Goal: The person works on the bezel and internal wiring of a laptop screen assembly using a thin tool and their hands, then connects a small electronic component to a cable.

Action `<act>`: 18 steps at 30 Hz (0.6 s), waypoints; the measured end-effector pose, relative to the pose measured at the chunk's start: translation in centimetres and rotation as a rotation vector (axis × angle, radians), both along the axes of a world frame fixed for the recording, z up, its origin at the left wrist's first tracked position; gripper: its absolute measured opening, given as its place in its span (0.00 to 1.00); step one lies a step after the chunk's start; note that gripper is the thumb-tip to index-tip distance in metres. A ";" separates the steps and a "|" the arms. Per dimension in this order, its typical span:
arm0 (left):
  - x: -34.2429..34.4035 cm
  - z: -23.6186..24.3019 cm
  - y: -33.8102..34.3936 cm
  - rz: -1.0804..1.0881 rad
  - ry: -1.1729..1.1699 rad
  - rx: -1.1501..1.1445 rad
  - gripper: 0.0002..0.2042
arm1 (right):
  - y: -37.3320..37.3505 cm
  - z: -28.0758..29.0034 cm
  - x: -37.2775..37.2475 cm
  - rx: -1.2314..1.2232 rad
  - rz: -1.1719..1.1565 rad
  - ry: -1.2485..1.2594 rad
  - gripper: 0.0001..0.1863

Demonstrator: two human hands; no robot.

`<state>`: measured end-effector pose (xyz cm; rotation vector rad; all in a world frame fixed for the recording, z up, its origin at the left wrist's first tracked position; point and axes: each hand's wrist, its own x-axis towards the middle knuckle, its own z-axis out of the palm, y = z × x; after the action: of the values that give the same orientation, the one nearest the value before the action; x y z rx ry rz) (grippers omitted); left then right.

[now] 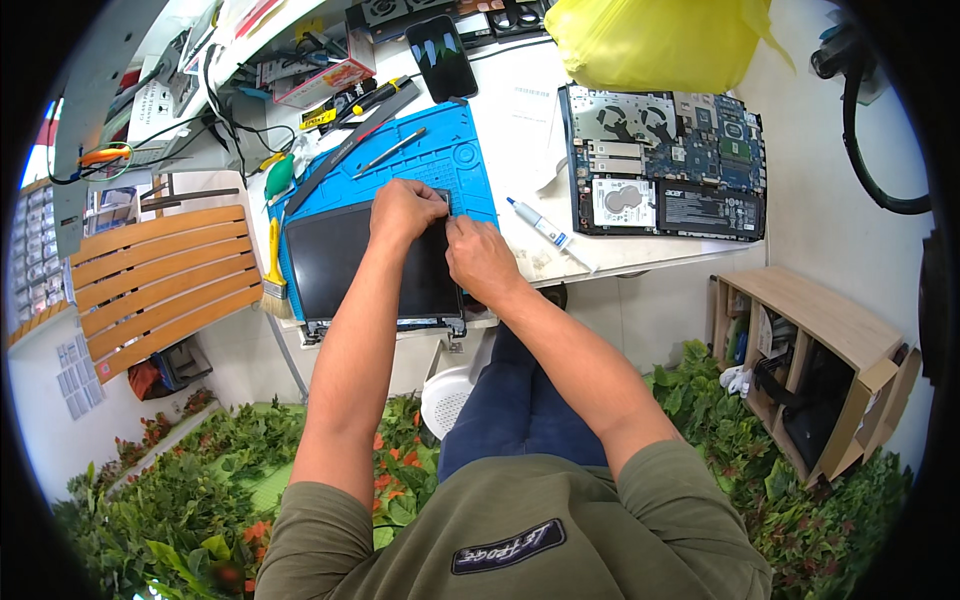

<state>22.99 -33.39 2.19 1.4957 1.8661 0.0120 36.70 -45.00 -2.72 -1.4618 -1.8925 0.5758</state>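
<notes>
A dark laptop screen panel [332, 265] lies on a blue repair mat [460, 135], with hinges along its near edge. My left hand [403, 212] is closed in a pinch at the panel's upper right corner. Just to the right and lower, my right hand [475, 258] has curled fingers gripping the panel's right edge. Whatever small part may sit between the fingertips is too small to make out. A thin metal tool [390, 152], a long dark strip [340, 160] and a green air blower [279, 176] lie above the panel. A yellow-handled brush [275, 280] rests at its left.
An opened laptop base [665, 160] and a white syringe tube [545, 228] lie on the right of the white table [525, 262]. Behind are a phone [440, 62] and a yellow bag [655, 35]. A slatted wooden seat [165, 280] stands left, a wooden shelf [805, 315] lower right.
</notes>
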 end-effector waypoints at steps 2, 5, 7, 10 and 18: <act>0.2 -0.1 0.1 -0.007 0.010 -0.003 0.09 | -0.1 0.0 0.1 0.010 -0.006 0.002 0.12; 0.4 0.2 0.2 -0.002 -0.017 -0.017 0.08 | -0.1 -0.1 0.1 0.000 -0.006 -0.003 0.13; 0.4 0.2 0.2 -0.013 -0.003 -0.013 0.09 | -0.1 -0.1 0.1 -0.013 -0.005 -0.001 0.12; 0.4 0.2 0.4 -0.016 0.011 -0.017 0.09 | -0.1 0.0 -0.1 -0.018 -0.003 -0.002 0.11; 1.4 0.9 0.5 -0.022 0.031 -0.035 0.07 | -0.1 0.0 0.0 -0.022 -0.012 0.003 0.07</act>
<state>24.36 -32.86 3.09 1.4998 1.8647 -0.0543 36.66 -45.09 -2.77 -1.4844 -1.8797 0.5945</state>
